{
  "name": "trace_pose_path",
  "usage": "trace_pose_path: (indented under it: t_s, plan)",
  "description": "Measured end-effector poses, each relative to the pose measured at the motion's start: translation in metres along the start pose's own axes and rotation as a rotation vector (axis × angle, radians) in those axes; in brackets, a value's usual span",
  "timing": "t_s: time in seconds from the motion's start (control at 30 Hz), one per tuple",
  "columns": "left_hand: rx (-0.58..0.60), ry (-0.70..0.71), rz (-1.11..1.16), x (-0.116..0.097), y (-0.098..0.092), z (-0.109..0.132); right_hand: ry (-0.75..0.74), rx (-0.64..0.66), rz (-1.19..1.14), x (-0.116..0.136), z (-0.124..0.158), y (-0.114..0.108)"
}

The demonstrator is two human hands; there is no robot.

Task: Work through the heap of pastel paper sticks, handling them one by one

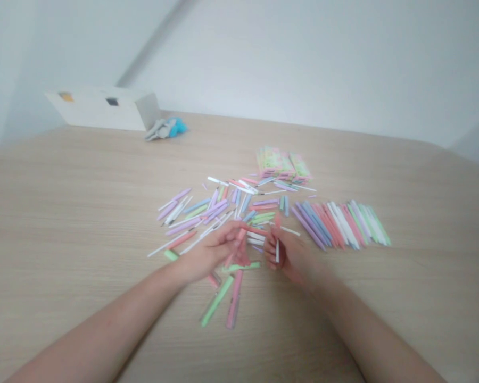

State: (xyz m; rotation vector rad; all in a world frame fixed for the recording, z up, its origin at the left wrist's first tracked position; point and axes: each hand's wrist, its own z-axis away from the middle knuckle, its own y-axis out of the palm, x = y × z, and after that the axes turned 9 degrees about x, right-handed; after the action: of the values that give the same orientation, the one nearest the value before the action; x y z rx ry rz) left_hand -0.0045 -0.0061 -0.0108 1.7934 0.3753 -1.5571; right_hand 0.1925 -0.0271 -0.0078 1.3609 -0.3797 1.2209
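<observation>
My left hand is closed on a coral-pink pen barrel that points toward my right hand. Fingers of my right hand are curled round a thin white stick, which looks like a pen refill; a pink piece shows above its fingertips. Both hands hover over a loose spread of pastel pen parts, and blur hides whether the parts they hold touch. Below my left hand lie a green barrel and a pink barrel. Purple barrels and white refills are scattered further left.
To the right, a row of pens in several colours lies side by side. Stacked printed packets sit behind the parts. At the back left are a white box and a crumpled grey-and-blue item, near the wall.
</observation>
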Motion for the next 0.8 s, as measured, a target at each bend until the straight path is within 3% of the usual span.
trace_pose_path:
  t_s: [0.13,0.23,0.37,0.6,0.8]
  plan:
    - [-0.07,0.007,0.248,0.0,0.003,-0.002,0.06,0.075,0.06,-0.004,0.002,0.002]
    - [-0.18,0.029,0.321,-0.003,0.005,-0.002,0.13,0.127,0.082,-0.004,0.006,0.006]
    - [-0.238,0.062,0.381,-0.005,0.004,-0.003,0.139,0.133,0.201,-0.007,0.01,0.011]
    - [-0.304,0.092,0.45,-0.006,0.002,-0.006,-0.109,0.151,0.587,-0.008,0.013,0.021]
    - [-0.26,0.069,0.473,-0.003,0.006,-0.006,-0.265,0.134,0.746,-0.007,0.011,0.025]
